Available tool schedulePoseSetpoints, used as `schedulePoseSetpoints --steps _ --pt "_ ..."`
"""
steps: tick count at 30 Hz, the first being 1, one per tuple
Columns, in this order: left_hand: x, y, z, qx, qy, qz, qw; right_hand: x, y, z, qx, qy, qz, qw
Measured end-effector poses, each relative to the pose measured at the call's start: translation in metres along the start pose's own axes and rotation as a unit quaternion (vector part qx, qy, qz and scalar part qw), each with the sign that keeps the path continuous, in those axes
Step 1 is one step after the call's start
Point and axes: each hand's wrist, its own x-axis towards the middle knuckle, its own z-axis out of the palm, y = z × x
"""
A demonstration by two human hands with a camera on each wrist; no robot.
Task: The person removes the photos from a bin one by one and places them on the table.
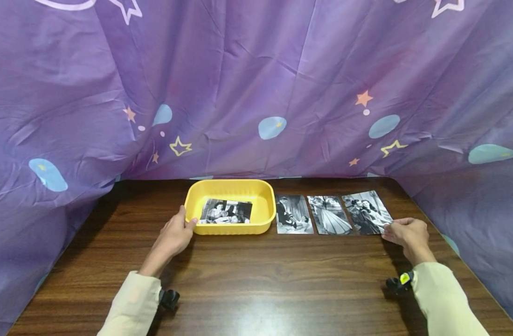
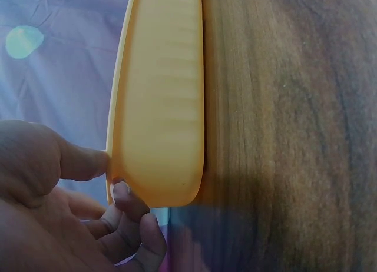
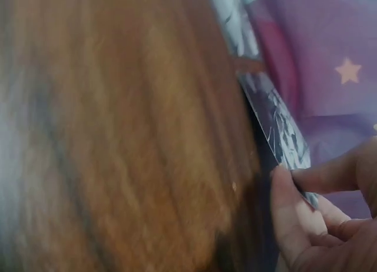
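Note:
A yellow plastic basket (image 1: 265, 228) stands toward the back of the table, with a black-and-white photo (image 1: 227, 212) lying inside it. My left hand (image 1: 174, 235) pinches the basket's rim at its left end; the left wrist view shows thumb and fingers on either side of the rim (image 2: 112, 125). To the basket's right lie two more photos, one (image 1: 294, 214) right beside it and another (image 1: 329, 214) in the middle. The rightmost photo (image 1: 365, 212) is tilted, and my right hand (image 1: 409, 235) pinches its lower right corner. In the right wrist view this photo (image 3: 277, 119) has its edge lifted off the wood.
The brown wooden table (image 1: 256, 280) ends at the back against a purple curtain (image 1: 239, 93) with stars and blue shapes. The curtain also hangs along both sides. Dark wrist cameras (image 1: 169, 299) sit on the forearms near the pale sleeves (image 1: 132, 303).

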Motion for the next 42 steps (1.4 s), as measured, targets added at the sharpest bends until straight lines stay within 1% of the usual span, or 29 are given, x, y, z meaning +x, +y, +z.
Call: schedulePoseSetpoints --steps 2,3,4,5,7,9,11,13,20,27,30,35,37,39,40,42 --pt "0.0 0.0 0.0 -0.001 -0.002 0.0 1.0 -0.001 0.003 -0.002 -0.056 0.002 -0.028 0.9981" --pt "0.0 0.0 0.0 -0.001 -0.003 0.0 1.0 -0.002 0.005 -0.003 -0.102 0.004 -0.048 0.9936" --pt "0.0 0.0 0.0 -0.001 -0.004 -0.001 1.0 -0.002 0.005 -0.004 -0.148 0.006 -0.067 0.9867" --pt "0.0 0.0 0.0 -0.001 -0.005 -0.002 1.0 -0.003 0.006 -0.006 -0.192 0.009 -0.082 0.9779" --pt "0.0 0.0 0.0 0.0 -0.007 -0.004 1.0 -0.004 0.004 -0.008 -0.279 0.018 -0.11 0.9538" --pt "0.0 0.0 0.0 -0.001 -0.007 -0.006 1.0 -0.003 0.001 -0.01 -0.345 0.024 -0.116 0.9311" --pt "0.0 0.0 0.0 -0.001 -0.008 -0.008 0.9999 -0.002 -0.002 -0.011 -0.375 0.024 -0.114 0.9197" --pt "0.0 0.0 0.0 -0.002 -0.008 -0.009 0.9999 0.0 -0.003 -0.012 -0.393 0.023 -0.112 0.9125" --pt "0.0 0.0 0.0 -0.004 -0.003 -0.003 1.0 0.005 -0.001 -0.015 -0.418 0.013 -0.114 0.9011" --pt "0.0 0.0 0.001 -0.003 -0.002 -0.003 1.0 0.003 -0.004 -0.016 -0.421 -0.006 -0.099 0.9016" --pt "0.0 -0.001 0.001 -0.003 -0.003 -0.005 1.0 0.002 -0.005 -0.016 -0.427 -0.01 -0.092 0.8996" --pt "0.0 -0.001 0.001 -0.001 -0.002 -0.003 1.0 0.002 -0.006 -0.014 -0.448 -0.002 -0.088 0.8899" --pt "0.001 -0.001 0.001 -0.001 -0.003 -0.003 1.0 0.002 -0.005 -0.013 -0.451 0.004 -0.089 0.8882" --pt "0.001 0.0 0.001 -0.002 -0.004 -0.003 1.0 0.001 -0.005 -0.013 -0.445 0.007 -0.096 0.8901" --pt "0.001 0.0 0.0 -0.004 -0.005 -0.004 1.0 0.001 -0.004 -0.012 -0.439 0.011 -0.098 0.893" --pt "0.001 0.0 0.0 -0.004 -0.004 -0.003 1.0 0.001 -0.003 -0.01 -0.42 0.024 -0.102 0.9017"
